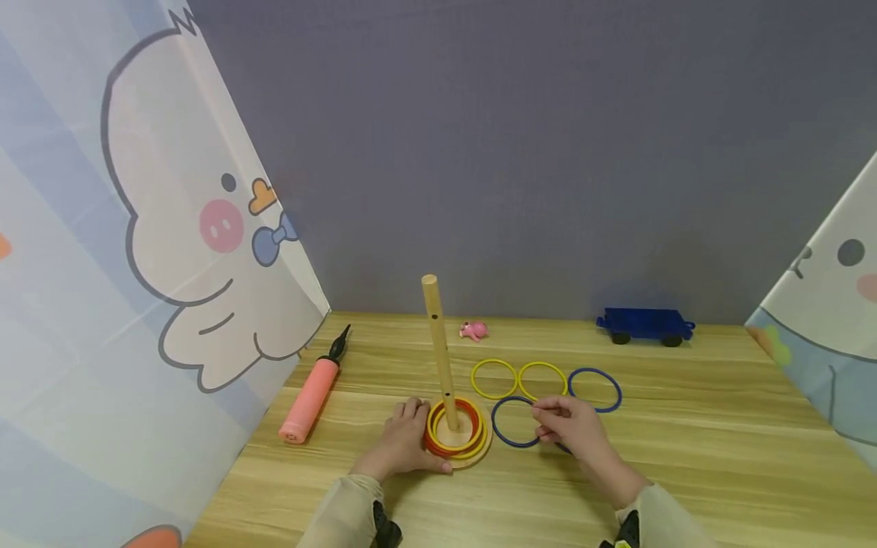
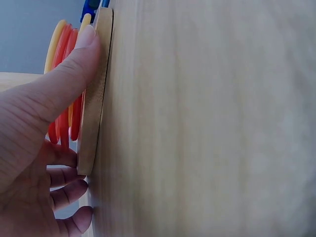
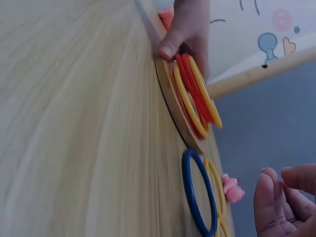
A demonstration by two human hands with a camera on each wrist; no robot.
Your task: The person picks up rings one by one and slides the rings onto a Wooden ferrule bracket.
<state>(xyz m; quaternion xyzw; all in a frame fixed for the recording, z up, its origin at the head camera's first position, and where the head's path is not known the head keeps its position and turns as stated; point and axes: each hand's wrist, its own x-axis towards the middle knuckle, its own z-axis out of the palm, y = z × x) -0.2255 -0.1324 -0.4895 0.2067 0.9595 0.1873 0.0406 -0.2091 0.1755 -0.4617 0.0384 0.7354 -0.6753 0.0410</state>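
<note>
A wooden ring-toss stand (image 1: 441,358) has an upright post on a round base (image 2: 94,98). Red and yellow rings (image 3: 193,91) lie stacked around the foot of the post. My left hand (image 1: 404,441) grips the base from the left, its thumb at the front edge and against the rings. Over the table to the right, my right hand (image 1: 575,434) hovers with thumb and fingertips close together. Nothing shows between them in the right wrist view. Beside it lies a blue ring (image 1: 495,426); a dark blue piece (image 1: 563,447) peeks out beneath this hand, mostly hidden.
Two yellow rings (image 1: 473,378) and another blue ring (image 1: 620,392) lie behind the right hand. Farther back are a small pink toy animal (image 1: 474,329) and a blue toy wagon (image 1: 644,323). A pink hand pump (image 1: 311,399) lies at the left. Printed curtains flank the table.
</note>
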